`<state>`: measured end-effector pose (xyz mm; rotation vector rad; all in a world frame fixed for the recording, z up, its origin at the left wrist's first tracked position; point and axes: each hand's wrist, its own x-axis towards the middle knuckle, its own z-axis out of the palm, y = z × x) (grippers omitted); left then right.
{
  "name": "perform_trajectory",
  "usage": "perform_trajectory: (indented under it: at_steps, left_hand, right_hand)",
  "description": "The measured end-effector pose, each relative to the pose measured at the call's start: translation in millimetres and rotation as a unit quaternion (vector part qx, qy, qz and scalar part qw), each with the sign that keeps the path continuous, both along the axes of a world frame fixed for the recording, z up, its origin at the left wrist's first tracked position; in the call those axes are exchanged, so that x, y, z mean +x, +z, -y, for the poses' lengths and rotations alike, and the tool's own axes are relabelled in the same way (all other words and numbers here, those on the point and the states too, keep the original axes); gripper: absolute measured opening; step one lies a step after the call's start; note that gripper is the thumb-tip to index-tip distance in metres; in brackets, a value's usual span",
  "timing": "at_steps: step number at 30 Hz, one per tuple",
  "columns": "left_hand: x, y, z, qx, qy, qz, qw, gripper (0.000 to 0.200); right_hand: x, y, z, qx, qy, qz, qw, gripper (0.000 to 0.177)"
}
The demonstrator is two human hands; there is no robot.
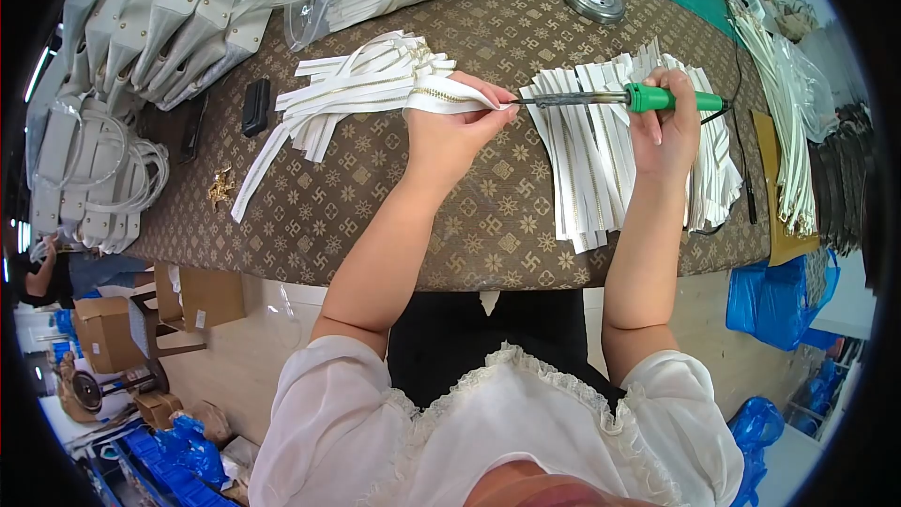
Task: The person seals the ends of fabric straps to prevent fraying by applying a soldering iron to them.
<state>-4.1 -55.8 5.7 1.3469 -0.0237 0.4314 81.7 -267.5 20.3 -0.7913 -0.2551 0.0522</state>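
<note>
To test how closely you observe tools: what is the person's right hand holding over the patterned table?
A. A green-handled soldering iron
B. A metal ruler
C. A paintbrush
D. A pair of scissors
A: the right hand grips a green-handled soldering iron, whose tip meets the end of the white zipper strip pinched in the left hand.
</note>
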Motion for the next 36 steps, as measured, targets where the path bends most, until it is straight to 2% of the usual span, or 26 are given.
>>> perform_trajectory:
  at_steps: [8,16,23,27,32,36]
  left_hand:
    - [-0.8,1.1,-0.5,-0.022,-0.008,0.001,1.0,0.017]
    - [1.2,-5.5,-4.7,0.039,0.018,-0.006,0.999,0.014]
    - [1.2,-5.8,-2.0,0.145,0.062,0.073,0.985,0.013]
    - [2.3,-8.3,-2.4,0.183,0.089,0.077,0.976,0.012]
    - [2.4,-8.0,-2.6,0.178,0.077,0.087,0.977,0.012]
    - [2.0,-7.3,-2.6,0.218,0.088,0.114,0.965,0.012]
  right_hand:
    - [0.1,0.7,-1.1,-0.021,-0.015,0.003,1.0,0.018]
    - [0.6,4.2,4.4,-0.005,-0.023,0.006,1.0,0.019]
    - [0.4,2.4,1.4,-0.003,-0.021,0.005,1.0,0.021]
    - [-0.7,2.8,0.4,-0.018,-0.025,0.008,1.0,0.021]
    - [-1.2,3.0,-1.7,-0.028,-0.031,0.011,0.999,0.021]
    - [-2.7,4.4,-2.3,-0.035,-0.033,0.015,0.999,0.021]
